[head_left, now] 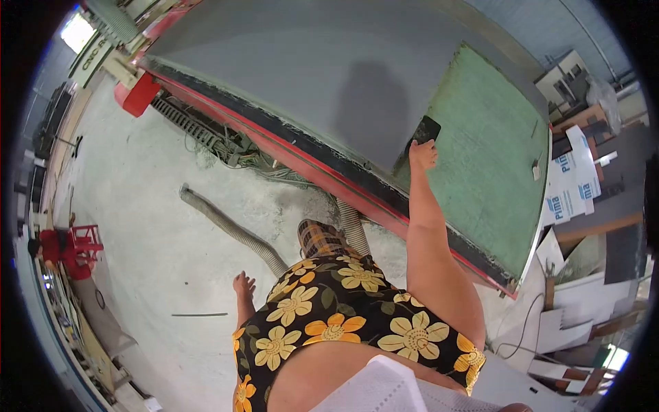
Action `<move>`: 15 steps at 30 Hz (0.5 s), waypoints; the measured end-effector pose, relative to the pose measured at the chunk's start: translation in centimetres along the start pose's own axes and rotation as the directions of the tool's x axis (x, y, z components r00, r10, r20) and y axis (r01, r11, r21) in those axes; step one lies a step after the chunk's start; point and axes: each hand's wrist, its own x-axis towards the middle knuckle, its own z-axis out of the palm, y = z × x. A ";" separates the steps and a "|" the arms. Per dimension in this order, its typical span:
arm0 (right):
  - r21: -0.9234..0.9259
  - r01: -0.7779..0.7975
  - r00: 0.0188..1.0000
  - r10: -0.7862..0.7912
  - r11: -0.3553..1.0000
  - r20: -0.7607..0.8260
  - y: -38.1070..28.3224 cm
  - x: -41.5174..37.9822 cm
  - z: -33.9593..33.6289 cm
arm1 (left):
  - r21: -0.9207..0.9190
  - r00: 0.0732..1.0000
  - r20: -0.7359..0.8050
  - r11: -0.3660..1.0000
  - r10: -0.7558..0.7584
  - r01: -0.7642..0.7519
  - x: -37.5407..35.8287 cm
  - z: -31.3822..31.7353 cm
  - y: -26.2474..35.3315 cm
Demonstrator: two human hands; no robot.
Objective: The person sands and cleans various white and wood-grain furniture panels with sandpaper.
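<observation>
1. Nearest zone: your patterned garment (336, 285), black with yellow and orange flowers, lies behind a white perforated material (384, 388).
2. Left hand (244, 283): positioned low on the left, over the pale floor (144, 226). Your fingers are parted and hold nothing.
3. Floor items: a thin dark strip (199, 314) lies left of your left hand. A ribbed hose (233, 230) runs from beside your garment toward the far left. A second ribbed hose (353, 230) stands below the machine's near edge.
4. Right hand (423, 154): extended over the machine bed. Your fingers are drawn in narrow on the near end of a black flat piece (428, 129).
5. Black flat piece: located at the boundary between the grey sheet (288, 62) on the left and the green surface (487, 158) on the right.
6. Bed edge: a red frame (302, 165) with a black border runs along the near side; a cable chain (185, 118) sits beneath its left part.
7. Far right: white-and-blue printed panels (568, 180) are located beyond the green surface.
</observation>
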 end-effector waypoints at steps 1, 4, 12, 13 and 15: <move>0.012 -0.029 0.999 0.029 1.000 -0.020 -0.2 0.1 0.1 | -0.004 1.000 0.013 1.000 -0.021 0.021 0.2 -0.2 0.3; 0.070 -0.113 0.991 0.118 0.991 -0.070 -0.4 0.1 -0.5 | 0.005 0.997 0.010 0.997 -0.080 0.080 1.6 -0.6 1.5; 0.231 -0.314 0.947 0.321 0.921 0.009 0.2 3.2 -0.1 | 0.101 0.998 0.026 0.993 -0.061 0.059 5.5 2.0 9.7; 0.248 -0.326 0.941 0.338 0.912 -0.003 0.6 3.6 0.3 | 0.112 0.999 0.039 0.993 -0.037 0.032 6.0 2.8 10.8; 0.280 -0.342 0.931 0.363 0.897 -0.027 1.1 4.5 0.8 | 0.126 0.998 0.067 0.992 0.008 -0.016 7.1 4.6 12.6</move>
